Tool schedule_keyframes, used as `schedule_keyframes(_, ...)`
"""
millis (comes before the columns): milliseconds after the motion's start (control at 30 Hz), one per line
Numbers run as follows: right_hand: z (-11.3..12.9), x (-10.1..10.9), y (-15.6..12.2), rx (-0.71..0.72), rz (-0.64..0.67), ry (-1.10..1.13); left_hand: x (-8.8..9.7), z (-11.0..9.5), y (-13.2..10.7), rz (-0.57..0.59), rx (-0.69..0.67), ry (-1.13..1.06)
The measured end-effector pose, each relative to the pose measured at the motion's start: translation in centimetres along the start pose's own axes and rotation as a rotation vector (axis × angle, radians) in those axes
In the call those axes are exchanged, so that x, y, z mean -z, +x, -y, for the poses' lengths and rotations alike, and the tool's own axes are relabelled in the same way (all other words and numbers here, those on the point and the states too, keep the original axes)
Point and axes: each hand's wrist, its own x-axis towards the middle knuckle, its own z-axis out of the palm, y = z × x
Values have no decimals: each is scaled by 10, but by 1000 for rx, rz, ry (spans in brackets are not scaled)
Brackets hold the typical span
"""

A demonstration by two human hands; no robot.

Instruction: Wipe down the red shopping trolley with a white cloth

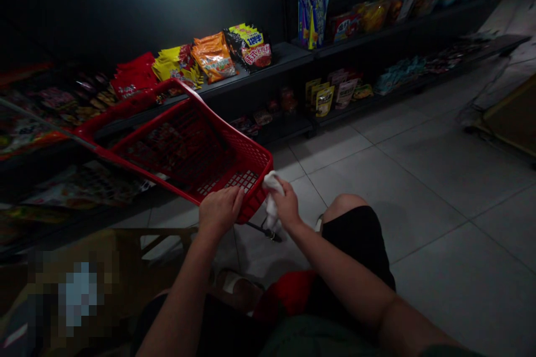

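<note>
A red plastic shopping cart (234, 142) stands in front of me, its front end turned toward my knees. My left hand (221, 209) is wrapped over the near top rim of its basket. In my right hand (285, 203) is a bunched white cloth (272, 185), held at the basket's front corner, with a loose end hanging down. Whether the cloth presses on the plastic I cannot tell. The basket's grid floor shows, and a dark wheel (273, 234) sits below the front end.
Dark shelves (288, 56) run behind the cart with snack bags, including orange packets (215, 56) and yellow packets (324, 99). Pale floor tiles (422, 173) spread to the right. A brown box-like object (513, 114) stands at the right edge. A blurred-out patch (79, 293) covers the lower left.
</note>
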Motion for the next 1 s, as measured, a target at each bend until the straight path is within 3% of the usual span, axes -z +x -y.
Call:
schedule_keyframes(67,3,0,28,5,-75,-81,0,-1,1,-11,5,2)
schedule_keyframes(133,5,-6,25,60,-62,-148,1,-2,2,-18,13,1)
schedule_keyframes(200,4,-15,-8,133,20,-170,1,-2,3,-19,26,1)
schedule_keyframes(300,-2,-22,-68,247,365,-125,3,-2,2,-17,38,4)
schedule_keyframes(367,-5,-17,-75,258,454,-71,3,-1,1,-13,33,-1)
schedule_keyframes(433,-4,-8,-46,179,278,-37,4,-1,-1,-11,29,-11)
schedule_keyframes(500,-2,0,0,50,-10,-26,4,-1,-1,-10,29,-18)
schedule_keyframes(600,5,-3,41,-21,-138,-60,5,-3,0,-9,39,-20)
schedule_keyframes(667,6,-15,23,-31,-105,-63,5,-4,1,-7,48,-22)
schedule_keyframes(733,1,-28,-22,-42,-28,-19,5,-3,2,-4,56,-25)
schedule_keyframes(833,-9,-36,-77,-25,217,88,5,0,0,10,50,-21)
schedule_keyframes(900,-12,-30,-75,-47,244,126,4,3,-1,14,44,-8)
schedule_keyframes(1000,-9,-15,-25,-126,35,131,4,6,-3,8,46,8)
